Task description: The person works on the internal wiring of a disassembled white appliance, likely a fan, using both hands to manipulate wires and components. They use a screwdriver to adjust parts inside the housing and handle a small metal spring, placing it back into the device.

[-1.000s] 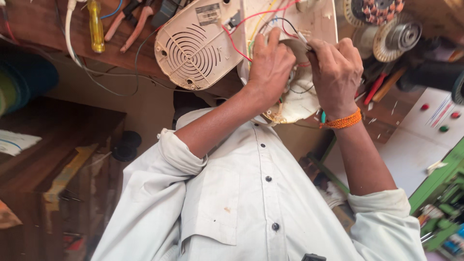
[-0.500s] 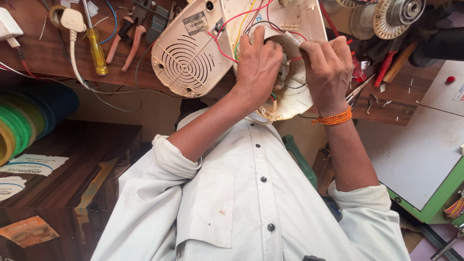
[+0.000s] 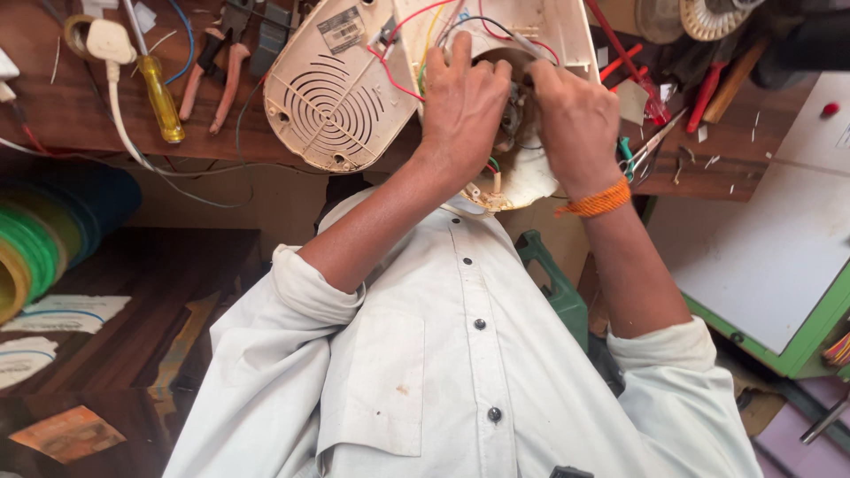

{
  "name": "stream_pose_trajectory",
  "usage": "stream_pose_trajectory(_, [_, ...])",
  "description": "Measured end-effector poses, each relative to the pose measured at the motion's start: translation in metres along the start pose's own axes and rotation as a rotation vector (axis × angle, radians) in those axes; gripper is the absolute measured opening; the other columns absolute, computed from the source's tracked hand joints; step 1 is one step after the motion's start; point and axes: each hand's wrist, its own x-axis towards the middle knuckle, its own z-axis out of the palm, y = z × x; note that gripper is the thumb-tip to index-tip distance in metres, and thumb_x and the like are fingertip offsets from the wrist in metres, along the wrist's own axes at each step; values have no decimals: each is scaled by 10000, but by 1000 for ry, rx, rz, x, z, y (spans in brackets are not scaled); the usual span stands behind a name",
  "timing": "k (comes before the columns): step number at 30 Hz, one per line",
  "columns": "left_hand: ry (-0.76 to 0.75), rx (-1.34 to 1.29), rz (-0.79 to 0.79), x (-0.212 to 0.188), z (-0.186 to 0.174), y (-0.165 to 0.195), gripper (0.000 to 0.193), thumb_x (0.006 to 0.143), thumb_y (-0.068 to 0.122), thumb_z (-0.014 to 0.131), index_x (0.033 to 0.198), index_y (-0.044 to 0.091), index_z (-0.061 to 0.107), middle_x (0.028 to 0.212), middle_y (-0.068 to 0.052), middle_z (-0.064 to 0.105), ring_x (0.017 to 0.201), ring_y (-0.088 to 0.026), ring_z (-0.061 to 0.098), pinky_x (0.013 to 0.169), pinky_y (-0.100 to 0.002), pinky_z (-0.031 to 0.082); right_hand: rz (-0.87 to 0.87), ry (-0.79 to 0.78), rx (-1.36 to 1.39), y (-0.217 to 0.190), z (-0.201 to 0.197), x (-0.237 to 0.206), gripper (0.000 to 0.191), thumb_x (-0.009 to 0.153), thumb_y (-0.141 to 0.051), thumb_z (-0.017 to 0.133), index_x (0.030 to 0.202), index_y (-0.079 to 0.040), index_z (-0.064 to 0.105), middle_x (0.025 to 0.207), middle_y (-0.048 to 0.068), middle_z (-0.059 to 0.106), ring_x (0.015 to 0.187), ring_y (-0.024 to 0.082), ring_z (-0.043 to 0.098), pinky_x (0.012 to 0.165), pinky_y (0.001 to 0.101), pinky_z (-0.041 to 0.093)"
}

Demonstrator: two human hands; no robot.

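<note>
A cream plastic appliance housing (image 3: pixel 332 88) lies opened on the wooden bench, its round vented cover turned toward me. Red, yellow and black wires (image 3: pixel 403 53) run across the opening. My left hand (image 3: pixel 465 102) reaches into the open housing and curls its fingers around the dark inner part (image 3: pixel 512 124). My right hand (image 3: pixel 574 115), with an orange thread band at the wrist, grips the same part from the other side. What the fingertips hold inside is hidden. The white lower shell (image 3: pixel 527 177) hangs over the bench edge.
A yellow-handled screwdriver (image 3: pixel 162 102), pink-handled pliers (image 3: pixel 220 71) and a white plug with its cord (image 3: pixel 108 40) lie left of the housing. Red-handled tools (image 3: pixel 717 80) lie to the right. A white panel in a green frame (image 3: pixel 779 239) stands at right, wire spools (image 3: pixel 27 257) at left.
Both hands stay at the housing and have worked deeper into its opening. The housing has tilted slightly, and my view has shifted over the bench.
</note>
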Motion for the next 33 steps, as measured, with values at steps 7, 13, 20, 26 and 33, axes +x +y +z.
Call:
stream_pose_trajectory(7, [-45, -56, 40, -8, -16, -11, 571, 495, 437, 889, 904, 110, 662, 776, -35, 707, 1061, -278, 559, 818, -444, 398, 169, 10, -61, -18, 35, 5, 62, 889, 14, 659, 897, -32, 618, 846, 179, 695, 761, 381, 697, 631, 469, 545])
stream_pose_trajectory(13, [-2, -29, 85, -15, -20, -16, 481, 621, 382, 899, 954, 127, 663, 820, -24, 708, 1069, -273, 555, 818, -460, 401, 228, 81, 64, -28, 33, -1, 52, 890, 24, 641, 917, -11, 613, 855, 200, 690, 775, 416, 684, 626, 482, 538])
stream_pose_trajectory(20, [34, 1, 116, -18, -20, -18, 444, 665, 328, 887, 993, 128, 664, 883, -22, 715, 1106, -265, 558, 817, -467, 409, 228, 181, 174, -37, 18, 0, 134, 892, 30, 620, 973, -56, 684, 859, 152, 695, 773, 373, 683, 646, 464, 525])
stream_pose_trajectory(26, [47, -19, 150, -19, -21, -23, 296, 774, 175, 833, 1020, 127, 674, 898, -22, 710, 1102, -269, 564, 820, -472, 408, 246, 116, 117, -41, 15, 0, 58, 960, -44, 648, 965, -66, 702, 839, 152, 689, 778, 357, 696, 649, 467, 522])
stream_pose_trajectory(33, [7, -107, 165, -21, -28, -25, 382, 699, 170, 830, 1045, 102, 683, 926, -47, 715, 1088, -288, 561, 809, -476, 398, 356, 204, 252, -47, 15, -5, 151, 983, -10, 630, 1073, -70, 734, 844, 177, 708, 739, 364, 697, 642, 447, 544])
